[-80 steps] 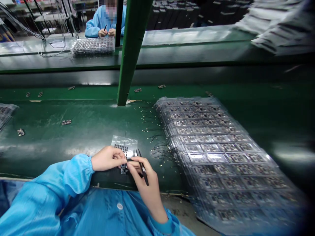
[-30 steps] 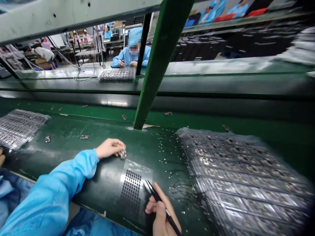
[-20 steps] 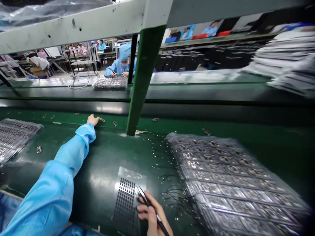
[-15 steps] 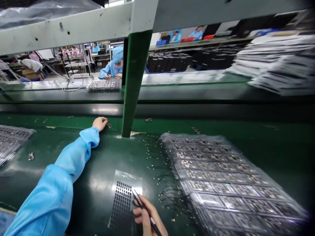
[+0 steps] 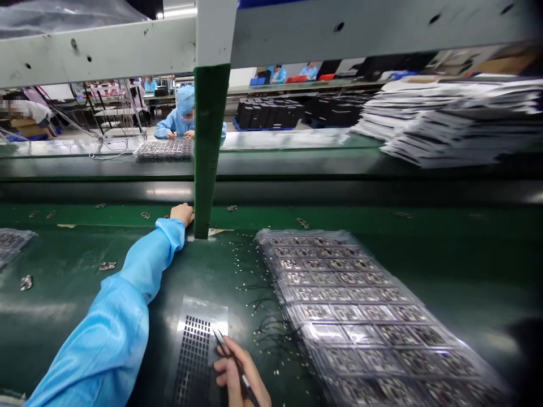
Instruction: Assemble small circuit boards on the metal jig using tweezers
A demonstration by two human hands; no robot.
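Note:
My left hand (image 5: 182, 215), in a blue sleeve, reaches far forward over the green belt surface, just left of the green post (image 5: 207, 152). Its fingertips are hidden at the post's edge, so whether they hold anything does not show. A small electronic board (image 5: 145, 215) lies left of this hand. Low in the view, my right hand (image 5: 241, 373) is closed around dark tweezers (image 5: 231, 355). The tweezer tips are beside the upper right part of a clear sheet (image 5: 206, 308) bearing rows of small black pieces (image 5: 195, 342).
Stacked clear trays (image 5: 339, 311) of boards stand to the right, with thin black wires (image 5: 267, 322) along their left side. Other loose boards (image 5: 107, 266) lie left. A beam (image 5: 106, 48) crosses overhead. Opposite, a co-worker (image 5: 176, 121) in blue sits behind a tray (image 5: 164, 148).
The view has swung right, so the scene shifts left. My left hand has moved right, up to the post, uncovering a board under the sleeve. My right hand keeps the tweezers over the sheet.

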